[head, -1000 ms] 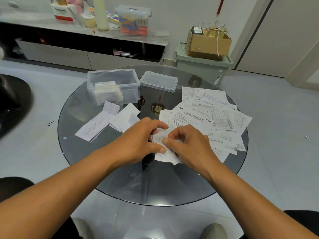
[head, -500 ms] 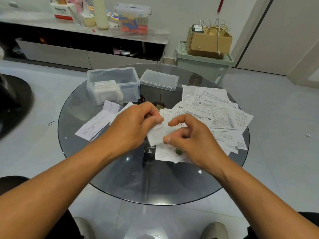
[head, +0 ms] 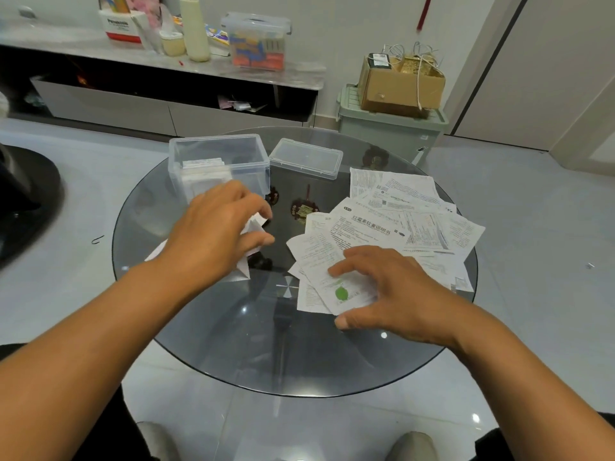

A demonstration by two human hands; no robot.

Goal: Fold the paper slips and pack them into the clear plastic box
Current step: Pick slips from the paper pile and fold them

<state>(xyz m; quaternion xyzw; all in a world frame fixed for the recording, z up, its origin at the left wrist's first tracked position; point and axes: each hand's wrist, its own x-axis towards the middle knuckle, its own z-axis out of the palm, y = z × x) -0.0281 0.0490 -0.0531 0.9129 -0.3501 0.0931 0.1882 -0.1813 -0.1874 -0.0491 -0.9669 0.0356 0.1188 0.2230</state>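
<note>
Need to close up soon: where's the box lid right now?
The lid lies on the far side of the glass table, just right of the clear plastic box, beyond the spread paper slips.

bare forearms, no sleeves; dark trousers (head: 100, 437), grey slippers (head: 412, 445)

Glossy glass table (head: 233, 354), paper slips (head: 382, 227)

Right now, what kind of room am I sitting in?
Probably a home living room: a round glass table, a low media console against the wall holding household clutter, and a green storage bin with a cardboard box on top.
</note>
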